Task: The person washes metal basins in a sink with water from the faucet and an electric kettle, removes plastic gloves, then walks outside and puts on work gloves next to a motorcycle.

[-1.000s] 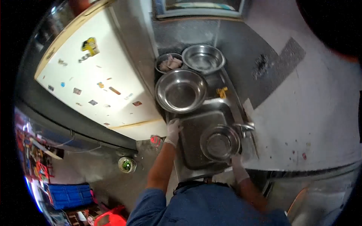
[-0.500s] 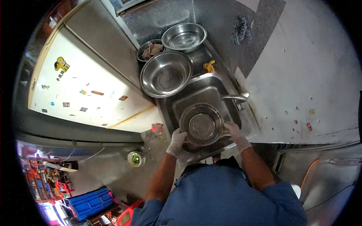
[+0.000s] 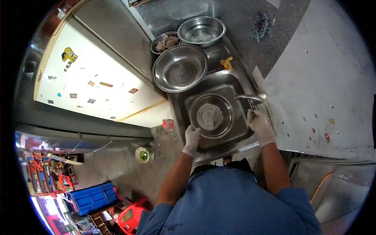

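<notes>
A clear-looking round basin (image 3: 210,116) with a shiny rim sits in the steel sink (image 3: 231,84). At its lower left rim is my left hand (image 3: 192,140), in a thin white glove, with thumb and fingers closed on the edge. My right hand (image 3: 260,126), gloved too, is at the sink's right edge, just below the tap (image 3: 250,98). Its fingers are curled at the base of the tap, around the tap handle, which is mostly hidden. The tap's spout points left over the sink.
Beyond the sink stand a large steel basin (image 3: 180,68), another steel basin (image 3: 201,31) and a bowl of pale meat-like pieces (image 3: 166,42). A yellow item (image 3: 226,63) lies behind the sink. A white fridge (image 3: 94,74) is left; a bucket (image 3: 144,154) stands on the floor.
My right hand has let go of the basin's rim and moved right to the tap. The basin sits farther into the sink, with my left hand still on it. The view has shifted slightly.
</notes>
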### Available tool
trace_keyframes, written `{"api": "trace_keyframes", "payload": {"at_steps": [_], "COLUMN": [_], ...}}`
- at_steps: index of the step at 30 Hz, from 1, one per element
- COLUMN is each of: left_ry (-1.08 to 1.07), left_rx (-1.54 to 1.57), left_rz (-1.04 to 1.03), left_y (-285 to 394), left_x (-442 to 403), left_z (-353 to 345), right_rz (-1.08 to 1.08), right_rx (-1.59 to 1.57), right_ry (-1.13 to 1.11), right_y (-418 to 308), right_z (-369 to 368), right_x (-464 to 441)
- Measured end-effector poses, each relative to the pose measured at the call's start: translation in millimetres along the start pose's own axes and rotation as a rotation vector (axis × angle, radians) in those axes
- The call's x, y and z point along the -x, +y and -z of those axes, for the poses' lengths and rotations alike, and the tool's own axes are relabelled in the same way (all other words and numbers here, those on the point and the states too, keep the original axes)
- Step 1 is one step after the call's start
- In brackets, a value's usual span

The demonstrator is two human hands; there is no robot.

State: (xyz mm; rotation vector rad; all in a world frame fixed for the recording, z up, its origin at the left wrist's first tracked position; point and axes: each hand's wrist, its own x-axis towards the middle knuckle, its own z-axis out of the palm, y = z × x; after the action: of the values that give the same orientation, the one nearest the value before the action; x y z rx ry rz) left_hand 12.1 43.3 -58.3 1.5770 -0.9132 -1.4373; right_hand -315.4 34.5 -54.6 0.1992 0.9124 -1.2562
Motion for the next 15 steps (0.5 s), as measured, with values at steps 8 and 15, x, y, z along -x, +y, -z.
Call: {"api": "trace_keyframes", "payload": {"at_steps": [8,15], "left_ry": [0.035,0.1], "left_rx": [-0.089,-0.091], "left_rz": [-0.043,-0.051], "left_y": [0,-9], "left_x": [-10,-19], "left_z": [-21,-27], "right_rz": [0.237,0.097], "right_rx": [0.336,0.512], "right_ry": [0.068,-0.158], "right_y": [25,62], "right_z": [-11,-20], "right_x": [18,6]}}
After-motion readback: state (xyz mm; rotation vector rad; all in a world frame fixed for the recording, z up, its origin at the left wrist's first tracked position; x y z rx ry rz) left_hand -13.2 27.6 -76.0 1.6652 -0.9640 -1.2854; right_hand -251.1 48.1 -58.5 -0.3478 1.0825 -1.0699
